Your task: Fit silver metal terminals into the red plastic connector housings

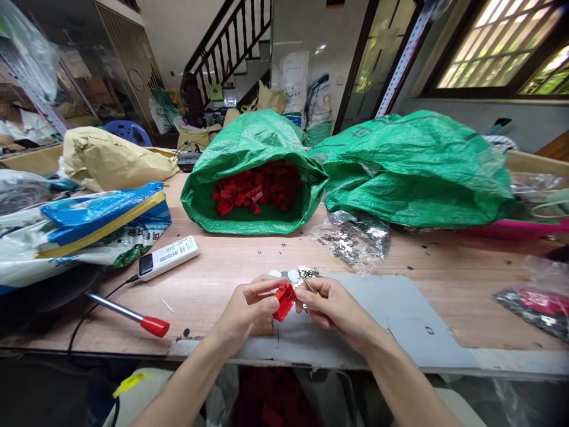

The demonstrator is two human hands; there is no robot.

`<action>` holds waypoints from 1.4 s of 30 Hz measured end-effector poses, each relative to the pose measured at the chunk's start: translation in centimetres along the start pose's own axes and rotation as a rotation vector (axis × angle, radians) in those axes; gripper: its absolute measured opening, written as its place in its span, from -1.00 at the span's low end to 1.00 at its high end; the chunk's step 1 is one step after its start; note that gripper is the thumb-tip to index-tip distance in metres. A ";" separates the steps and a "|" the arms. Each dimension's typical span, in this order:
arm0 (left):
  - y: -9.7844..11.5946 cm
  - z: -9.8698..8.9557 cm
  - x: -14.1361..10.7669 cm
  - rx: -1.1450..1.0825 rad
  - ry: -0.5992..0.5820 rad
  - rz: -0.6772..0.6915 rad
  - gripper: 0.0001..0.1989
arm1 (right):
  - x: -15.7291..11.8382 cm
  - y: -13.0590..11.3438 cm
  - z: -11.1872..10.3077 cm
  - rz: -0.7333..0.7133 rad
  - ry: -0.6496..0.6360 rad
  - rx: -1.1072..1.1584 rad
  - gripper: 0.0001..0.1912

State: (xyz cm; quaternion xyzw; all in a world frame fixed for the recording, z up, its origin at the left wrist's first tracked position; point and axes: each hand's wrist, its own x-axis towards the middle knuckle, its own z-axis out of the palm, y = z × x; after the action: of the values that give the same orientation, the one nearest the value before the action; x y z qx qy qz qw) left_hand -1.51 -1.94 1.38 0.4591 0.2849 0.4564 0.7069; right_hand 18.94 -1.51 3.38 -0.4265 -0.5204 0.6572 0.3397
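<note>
My left hand is closed round a small red plastic housing, its hollow side turned toward my right hand. Between the right fingers is a slim tool with a metal shaft and a yellowish handle, perhaps a screwdriver; most of its handle is hidden by the fingers. Just behind both hands lies a small pile of shiny metal pieces on the grey mat. Under the left hand a wooden block is partly covered.
An open green sack of red plastic parts stands behind; another green sack is to its right. A clear bag of metal pieces lies before it. Left are a white device, a red-tipped lever and a blue-white bag.
</note>
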 end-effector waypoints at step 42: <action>-2.6 1.0 -2.9 1.056 0.009 0.260 -0.83 | 4.3 -1.6 -4.1 0.264 0.576 -1.291 -0.87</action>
State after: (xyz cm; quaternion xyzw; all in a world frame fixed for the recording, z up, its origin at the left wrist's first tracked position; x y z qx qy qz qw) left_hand -0.93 -5.35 -0.60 0.7814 0.4192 0.3369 0.3165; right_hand 20.97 4.33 3.63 -0.7579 -0.6391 0.1153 0.0613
